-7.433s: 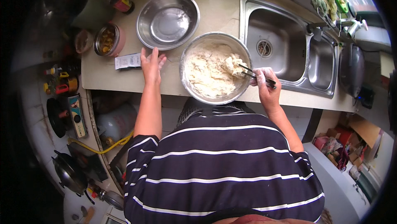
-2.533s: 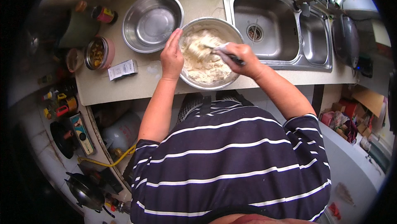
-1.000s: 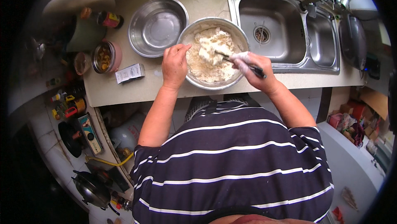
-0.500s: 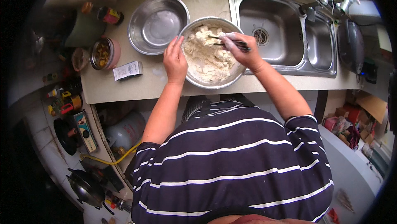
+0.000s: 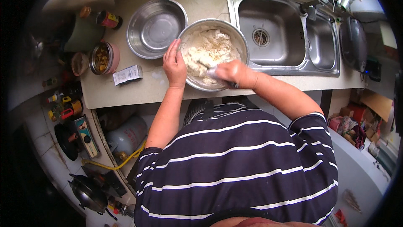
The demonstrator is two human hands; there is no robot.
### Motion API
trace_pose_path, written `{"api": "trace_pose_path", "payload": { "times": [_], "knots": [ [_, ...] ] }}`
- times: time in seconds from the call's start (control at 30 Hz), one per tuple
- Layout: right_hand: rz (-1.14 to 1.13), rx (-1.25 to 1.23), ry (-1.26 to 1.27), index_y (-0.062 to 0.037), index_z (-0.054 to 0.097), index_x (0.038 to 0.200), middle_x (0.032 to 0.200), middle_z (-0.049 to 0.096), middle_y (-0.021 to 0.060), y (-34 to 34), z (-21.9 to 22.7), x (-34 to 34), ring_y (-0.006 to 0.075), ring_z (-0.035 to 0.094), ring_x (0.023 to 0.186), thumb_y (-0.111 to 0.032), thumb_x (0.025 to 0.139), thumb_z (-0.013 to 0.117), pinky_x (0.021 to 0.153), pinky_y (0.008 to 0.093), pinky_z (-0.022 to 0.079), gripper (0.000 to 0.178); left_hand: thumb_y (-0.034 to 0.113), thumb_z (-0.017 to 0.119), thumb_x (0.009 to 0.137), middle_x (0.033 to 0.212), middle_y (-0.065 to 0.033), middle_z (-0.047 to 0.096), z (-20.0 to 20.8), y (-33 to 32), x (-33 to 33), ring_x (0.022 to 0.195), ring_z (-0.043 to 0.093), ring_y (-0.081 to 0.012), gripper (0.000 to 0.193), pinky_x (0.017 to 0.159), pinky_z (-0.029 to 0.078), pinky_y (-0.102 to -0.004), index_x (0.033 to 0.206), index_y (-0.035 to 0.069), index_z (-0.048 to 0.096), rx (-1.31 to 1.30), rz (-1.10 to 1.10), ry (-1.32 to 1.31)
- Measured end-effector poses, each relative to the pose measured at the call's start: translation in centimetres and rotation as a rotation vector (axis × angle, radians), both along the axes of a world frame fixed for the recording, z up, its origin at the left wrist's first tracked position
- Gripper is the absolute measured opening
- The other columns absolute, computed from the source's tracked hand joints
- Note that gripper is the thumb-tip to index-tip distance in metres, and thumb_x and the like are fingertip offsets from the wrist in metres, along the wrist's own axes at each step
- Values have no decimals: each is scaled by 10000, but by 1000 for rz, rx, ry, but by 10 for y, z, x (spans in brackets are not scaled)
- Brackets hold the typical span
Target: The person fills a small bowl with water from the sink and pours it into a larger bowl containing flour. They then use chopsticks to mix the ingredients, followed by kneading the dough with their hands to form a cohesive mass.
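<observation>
My left hand lies along the left rim of the steel bowl in the upper middle of the frame, fingers stretched out and pressed to it rather than closed round it. My right hand is clenched on the dark chopsticks, blurred, by the bowl's lower right edge. The shaggy dough lies inside, ragged and clumped. To mix it well, I judge I should keep that left palm firm so the bowl can't skid, sweep the sticks low along the wall and fold any loose flour inward, unhurried enough that nothing flies over the rim. Half a second ago my right hand was higher, working the dough's top edge; now it is down toward the bowl's near side, while my left is braced at much the same spot. The wide basin still sits just left of the bowl.
</observation>
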State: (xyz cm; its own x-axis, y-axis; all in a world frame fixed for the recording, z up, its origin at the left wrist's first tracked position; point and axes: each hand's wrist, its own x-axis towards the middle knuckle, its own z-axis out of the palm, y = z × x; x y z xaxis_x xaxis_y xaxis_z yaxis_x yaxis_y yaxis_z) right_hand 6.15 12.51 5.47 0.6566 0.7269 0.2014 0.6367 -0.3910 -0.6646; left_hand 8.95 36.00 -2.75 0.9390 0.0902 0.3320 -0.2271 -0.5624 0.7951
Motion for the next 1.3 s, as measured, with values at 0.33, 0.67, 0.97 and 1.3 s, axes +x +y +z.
{"api": "trace_pose_path", "payload": {
  "times": [0.33,0.67,0.97,1.3],
  "knots": [
    [-716,467,276,35,704,1055,901,722,105,-27,-18,13,152,699,776,-25,942,618,711,279,572,154,-37,552,859,1253,-102,659,2,-2,3,1129,605,-288,409,1006,454,-385,1227,92,672,62,14,-3],
    [-410,159,330,18,707,1031,878,731,126,-63,3,-24,164,709,760,-33,936,591,712,306,568,158,-25,557,881,1281,-85,652,1,-1,4,1165,598,-258,399,1003,460,-357,1248,94,663,75,0,-2],
    [-511,419,400,20,698,1025,869,732,74,-8,-26,23,134,696,785,-88,950,626,704,282,556,150,-28,564,877,1272,-95,654,1,0,4,1159,598,-264,413,1008,457,-367,1260,94,657,98,1,10],
    [-712,330,342,14,721,969,815,728,90,-46,7,36,94,666,731,-69,940,625,677,263,533,130,-7,565,877,1239,-135,659,1,3,5,1147,595,-298,432,1003,456,-389,1299,66,625,63,-7,9]
  ]
}}
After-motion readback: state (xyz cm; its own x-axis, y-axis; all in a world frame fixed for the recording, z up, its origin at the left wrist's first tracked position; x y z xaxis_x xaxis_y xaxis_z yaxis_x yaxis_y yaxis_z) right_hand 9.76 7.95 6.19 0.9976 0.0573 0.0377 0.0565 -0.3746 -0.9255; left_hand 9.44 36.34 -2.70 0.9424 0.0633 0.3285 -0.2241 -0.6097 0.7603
